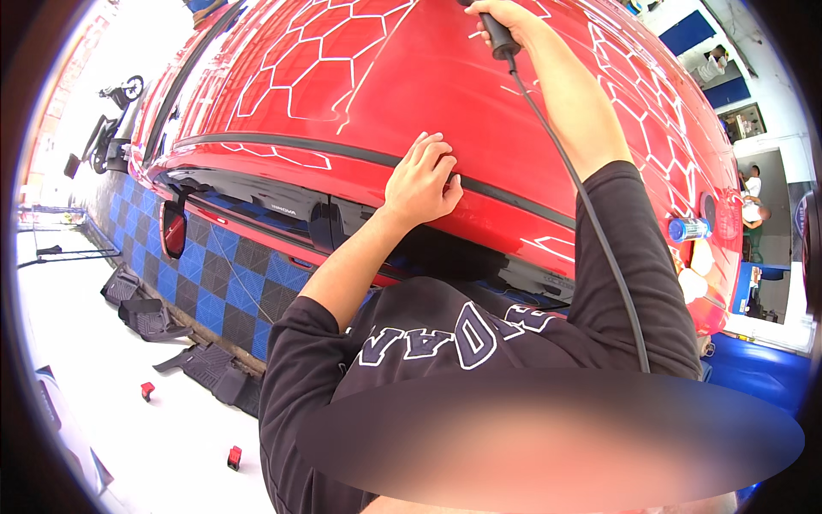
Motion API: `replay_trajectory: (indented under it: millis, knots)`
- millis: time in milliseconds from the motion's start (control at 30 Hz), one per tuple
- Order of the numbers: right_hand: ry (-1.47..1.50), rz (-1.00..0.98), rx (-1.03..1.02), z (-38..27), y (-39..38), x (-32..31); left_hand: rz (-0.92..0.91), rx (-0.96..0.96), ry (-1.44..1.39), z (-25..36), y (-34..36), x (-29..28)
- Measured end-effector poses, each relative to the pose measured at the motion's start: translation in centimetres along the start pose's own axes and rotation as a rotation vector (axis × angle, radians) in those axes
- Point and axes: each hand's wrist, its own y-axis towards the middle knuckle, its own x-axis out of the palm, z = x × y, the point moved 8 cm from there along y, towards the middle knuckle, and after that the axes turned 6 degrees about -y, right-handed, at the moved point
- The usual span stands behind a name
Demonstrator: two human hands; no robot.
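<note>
A glossy red car roof [462,94] spreads out before me, mirroring white hexagonal light lines. My left hand [424,180] rests on the roof's edge by the black trim strip [522,204], fingers loosely bent and apart, holding nothing. Farther forward and to the right, my right hand [507,26] is closed around the black handle of a corded power tool [498,38]. The tool's far end lies beyond the upper edge of the picture. Its black cord [572,171] runs back over my right upper arm.
Below the car's side windows, a door mirror [173,230] juts out over blue and black floor tiles [224,287]. Dark car mats [214,370] lie on the white floor. A blue-labelled bottle [689,229] stands at the car's right end. People [753,210] are in the background.
</note>
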Motion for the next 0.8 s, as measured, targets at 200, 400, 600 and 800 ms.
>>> replay_trajectory:
  millis: [200,400,600,800]
  knots:
    - [0.052,0.002,0.01,0.4,0.0,-0.6,0.002,0.028,0.0,0.2,0.1,0.1]
    - [-0.071,0.047,-0.023,1.8,-8.3,1.7,-0.018,0.022,0.017,0.1,-0.2,0.0]
    - [-0.105,-0.087,-0.041,5.4,-14.5,3.6,-0.028,0.053,-0.007,0.4,0.0,0.4]
    - [-0.109,-0.148,-0.048,7.2,-21.3,7.9,-0.018,0.105,-0.021,0.9,-0.3,-0.2]
